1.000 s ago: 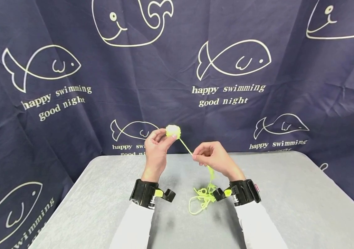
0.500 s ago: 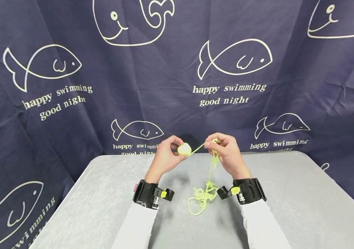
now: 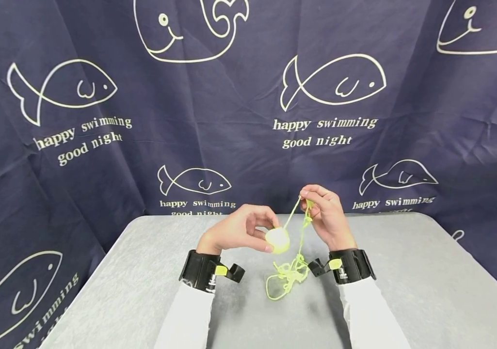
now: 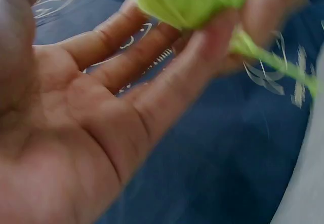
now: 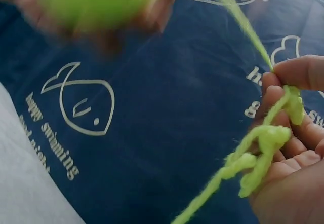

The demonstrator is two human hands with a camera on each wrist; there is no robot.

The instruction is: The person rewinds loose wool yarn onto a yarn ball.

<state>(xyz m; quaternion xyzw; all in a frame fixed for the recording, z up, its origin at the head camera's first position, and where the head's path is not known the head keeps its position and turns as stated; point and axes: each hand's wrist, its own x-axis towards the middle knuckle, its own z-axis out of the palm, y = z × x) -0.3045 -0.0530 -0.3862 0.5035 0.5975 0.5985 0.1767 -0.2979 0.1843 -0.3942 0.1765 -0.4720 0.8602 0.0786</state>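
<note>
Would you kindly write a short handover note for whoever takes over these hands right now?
Left hand: grips the small yarn ball at its fingertips, above the table.
Right hand: pinches the yarn strand that runs to the ball; more yarn is looped over its fingers.
Loose yarn tangle: lies on the table between the wrists, hanging down from the right hand.
Done: a small ball is wound.
Left: the strand and the tangle are not yet on the ball.

left hand: palm up, fingertips pinch yarn ball at top edge | strand: runs right and down from ball, blurred | behind: navy cloth, white print
</note>
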